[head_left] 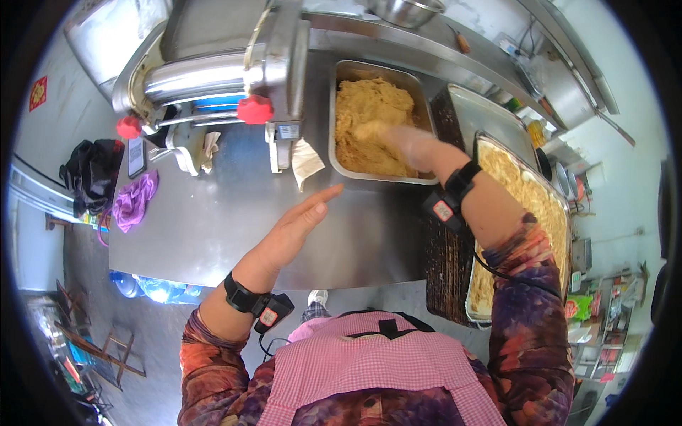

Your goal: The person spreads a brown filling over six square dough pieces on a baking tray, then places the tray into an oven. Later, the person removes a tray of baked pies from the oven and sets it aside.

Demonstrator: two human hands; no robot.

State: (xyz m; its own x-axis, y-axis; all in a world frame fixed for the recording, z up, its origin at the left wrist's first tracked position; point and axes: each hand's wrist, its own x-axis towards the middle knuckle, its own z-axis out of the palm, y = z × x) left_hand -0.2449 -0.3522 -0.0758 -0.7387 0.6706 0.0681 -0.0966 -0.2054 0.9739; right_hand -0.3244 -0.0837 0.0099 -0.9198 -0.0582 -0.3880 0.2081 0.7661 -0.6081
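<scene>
Currently, blurred right hand [406, 145] at yellow dough [373, 103], left hand [293, 226] over table [192, 234].

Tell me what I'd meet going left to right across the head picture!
Black bag, purple cloth, left hand, yellow doughy stuff, right hand, filled tray.
</scene>
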